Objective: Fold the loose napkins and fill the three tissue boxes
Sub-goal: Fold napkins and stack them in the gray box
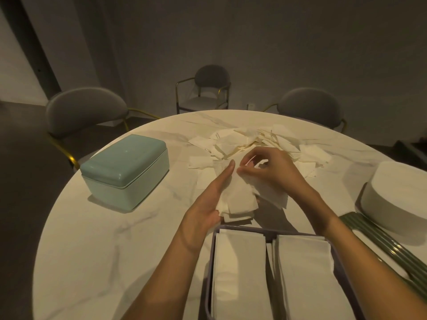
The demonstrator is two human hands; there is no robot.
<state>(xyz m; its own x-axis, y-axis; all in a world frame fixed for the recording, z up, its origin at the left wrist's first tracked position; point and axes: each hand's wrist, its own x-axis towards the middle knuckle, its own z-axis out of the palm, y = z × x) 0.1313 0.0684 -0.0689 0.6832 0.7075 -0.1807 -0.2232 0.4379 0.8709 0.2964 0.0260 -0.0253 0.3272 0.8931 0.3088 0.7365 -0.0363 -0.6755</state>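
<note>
A heap of loose white napkins (254, 140) lies at the far middle of the round marble table (97, 250). My left hand (208, 202) lies flat, palm up, under a small stack of folded napkins (238, 202). My right hand (268, 169) pinches the top napkin's edge with thumb and forefinger. A grey open tissue box (216, 239) with two compartments sits just in front of me, both filled with folded napkins (238, 269). A teal tissue box (126, 169) with its lid closed stands at the left. A white rounded box (397, 199) is at the right edge.
A green ribbed lid (381, 241) lies beside the white box at the right. Grey chairs (85, 109) stand around the far side of the table, with another chair (211, 86) against the back wall. The room is dim.
</note>
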